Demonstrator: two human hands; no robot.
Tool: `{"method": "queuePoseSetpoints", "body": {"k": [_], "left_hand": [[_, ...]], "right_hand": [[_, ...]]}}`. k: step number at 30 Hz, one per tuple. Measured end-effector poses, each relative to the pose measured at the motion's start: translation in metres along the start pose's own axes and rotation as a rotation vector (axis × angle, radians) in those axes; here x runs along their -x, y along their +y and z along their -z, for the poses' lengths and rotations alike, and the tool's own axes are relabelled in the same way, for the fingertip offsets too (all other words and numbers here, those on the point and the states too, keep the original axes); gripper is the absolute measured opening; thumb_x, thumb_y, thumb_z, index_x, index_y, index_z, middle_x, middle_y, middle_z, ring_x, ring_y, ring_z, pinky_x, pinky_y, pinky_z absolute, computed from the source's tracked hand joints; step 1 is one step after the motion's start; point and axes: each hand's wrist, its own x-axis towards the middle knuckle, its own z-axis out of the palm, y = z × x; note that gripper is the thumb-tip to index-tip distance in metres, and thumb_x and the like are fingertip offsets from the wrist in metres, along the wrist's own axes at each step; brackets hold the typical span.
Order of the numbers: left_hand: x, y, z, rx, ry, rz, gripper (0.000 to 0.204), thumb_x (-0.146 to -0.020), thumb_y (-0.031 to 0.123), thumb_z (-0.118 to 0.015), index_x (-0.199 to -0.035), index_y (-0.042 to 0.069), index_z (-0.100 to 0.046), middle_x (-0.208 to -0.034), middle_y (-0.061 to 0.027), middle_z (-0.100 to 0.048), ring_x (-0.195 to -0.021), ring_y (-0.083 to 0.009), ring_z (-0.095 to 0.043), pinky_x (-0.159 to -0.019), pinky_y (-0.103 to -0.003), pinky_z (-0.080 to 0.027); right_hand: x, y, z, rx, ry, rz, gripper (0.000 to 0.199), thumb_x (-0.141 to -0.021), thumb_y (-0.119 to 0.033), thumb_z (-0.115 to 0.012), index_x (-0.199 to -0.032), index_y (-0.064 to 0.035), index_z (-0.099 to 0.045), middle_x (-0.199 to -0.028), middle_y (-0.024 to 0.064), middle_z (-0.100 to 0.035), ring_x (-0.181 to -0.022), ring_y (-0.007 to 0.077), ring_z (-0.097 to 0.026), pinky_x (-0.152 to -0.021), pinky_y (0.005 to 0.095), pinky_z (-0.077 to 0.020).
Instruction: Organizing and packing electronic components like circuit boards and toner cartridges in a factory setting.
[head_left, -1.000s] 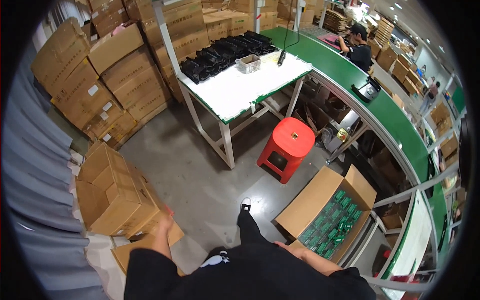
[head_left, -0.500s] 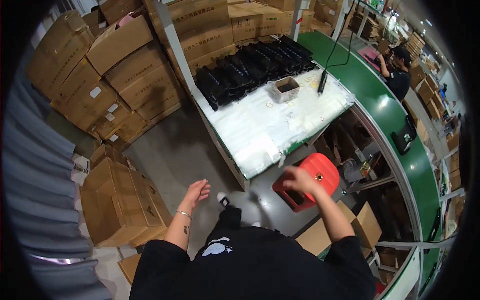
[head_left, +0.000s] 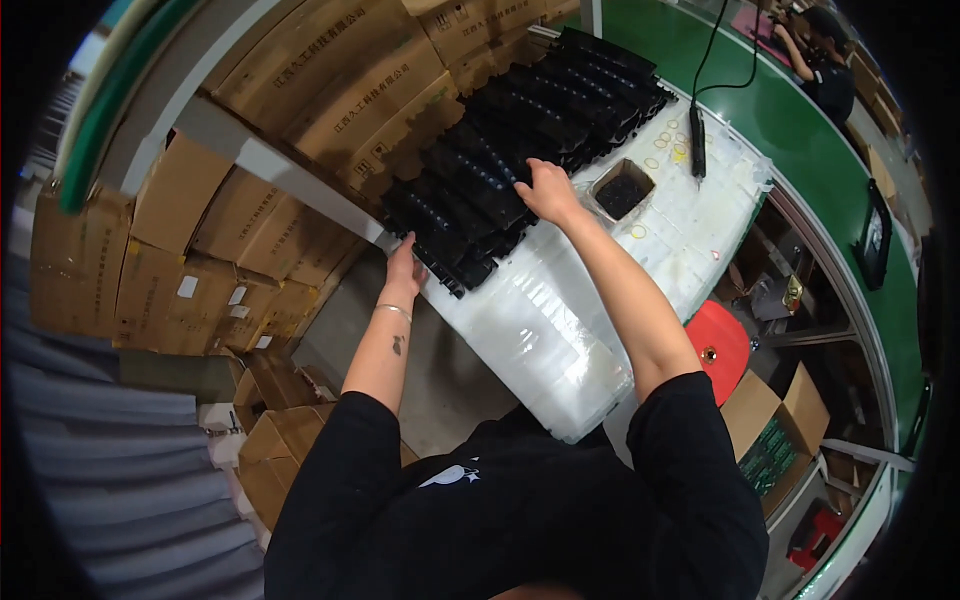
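Fingers of the right hand (head_left: 548, 190) are laid spread over the top of the black trays (head_left: 520, 140), pressed flat on them rather than curled into a fist; whether an edge is gripped cannot be told. Fingers of the left hand (head_left: 403, 268) are closed against the near corner of the same trays, at the table (head_left: 560, 330) edge, the thumb side being hidden. The trays are stacked in overlapping rows, extending away from both hands toward the far end of the table. Just beyond the right fingers, to their right, a small open box (head_left: 622, 192) of dark parts is seen, with loose yellow rings (head_left: 665, 150) scattered near it. Further out, a black tool (head_left: 697, 142) is hung by a cable above the white, film-covered surface. Left of the left fingers, cartons (head_left: 200, 260) are stacked against the wall. A red stool (head_left: 720, 345) is seen under the table, below the right forearm. A green conveyor (head_left: 800, 120) is run beyond the table.
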Motion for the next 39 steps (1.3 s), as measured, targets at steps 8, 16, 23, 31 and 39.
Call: {"method": "queuePoseSetpoints", "body": {"k": [8,16,23,31,39], "left_hand": [[-0.033,-0.015,-0.019,0.331,0.008,0.117,0.044,-0.083,0.043,-0.056,-0.115,0.012,-0.051,-0.108,-0.0047,-0.058,-0.093,-0.0210,-0.057,-0.077,-0.036,-0.046],[-0.030,-0.031,-0.007,0.370,-0.020,-0.113,0.058,-0.071,0.021,-0.069,-0.116,-0.004,-0.041,-0.112,-0.0143,-0.053,-0.103,-0.0244,-0.050,-0.090,-0.035,-0.041],[0.011,-0.005,-0.023,0.241,0.154,-0.274,0.070,-0.068,0.026,-0.073,-0.119,-0.001,-0.035,-0.114,-0.0157,-0.047,-0.106,-0.0234,-0.046,-0.091,-0.034,-0.037],[-0.024,0.045,-0.036,-0.520,0.368,-0.206,0.094,-0.062,0.035,-0.075,-0.131,0.000,-0.021,-0.130,-0.0264,-0.037,-0.121,-0.0375,-0.037,-0.102,-0.038,-0.030],[-0.019,0.050,-0.034,-0.469,0.282,-0.230,0.099,-0.061,0.030,-0.074,-0.134,0.004,-0.013,-0.133,-0.0235,-0.033,-0.121,-0.0349,-0.037,-0.100,-0.038,-0.030]], "right_hand": [[-0.043,-0.023,-0.032,0.290,-0.028,0.134,0.018,-0.074,-0.020,-0.063,-0.081,-0.0034,-0.065,-0.103,0.0101,-0.052,-0.100,0.0281,-0.046,-0.080,0.0381,-0.0431],[-0.047,-0.015,-0.050,0.156,-0.032,0.063,0.018,-0.076,-0.012,-0.057,-0.088,0.0001,-0.061,-0.101,0.0155,-0.057,-0.093,0.0308,-0.054,-0.078,0.0393,-0.0459],[-0.049,-0.017,-0.047,0.233,-0.038,0.026,0.019,-0.078,-0.016,-0.057,-0.090,-0.0022,-0.061,-0.097,0.0156,-0.058,-0.093,0.0309,-0.054,-0.079,0.0395,-0.0457],[-0.046,-0.024,-0.042,0.242,-0.076,-0.006,0.020,-0.078,-0.015,-0.057,-0.092,-0.0014,-0.059,-0.097,0.0172,-0.057,-0.094,0.0320,-0.054,-0.078,0.0402,-0.0470],[-0.041,-0.021,-0.023,-0.041,-0.093,0.049,0.015,-0.079,-0.012,-0.056,-0.088,-0.0002,-0.056,-0.091,0.0207,-0.054,-0.086,0.0372,-0.055,-0.073,0.0427,-0.0478]]}}
